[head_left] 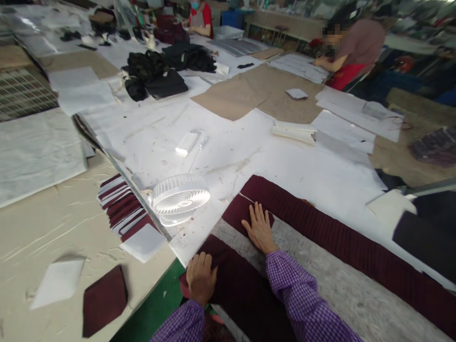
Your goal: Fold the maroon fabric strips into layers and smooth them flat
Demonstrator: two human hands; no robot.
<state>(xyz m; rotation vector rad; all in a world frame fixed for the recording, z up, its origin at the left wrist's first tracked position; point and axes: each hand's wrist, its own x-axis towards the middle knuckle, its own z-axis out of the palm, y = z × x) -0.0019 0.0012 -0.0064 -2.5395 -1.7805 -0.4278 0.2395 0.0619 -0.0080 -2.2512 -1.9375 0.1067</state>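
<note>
My right hand lies flat with its fingers apart on a small maroon fabric piece on the grey board. Beyond it, a long row of overlapping maroon fabric pieces runs diagonally toward the lower right. My left hand is closed at the near left edge of a larger dark maroon cloth, its fingers curled on it and the thumb to the right. The underside of its grip is hidden.
A white fan and a white lamp-like device stand ahead. On the left table are a fanned stack of maroon and white pieces, a loose maroon piece and a white one. Two people work farther back.
</note>
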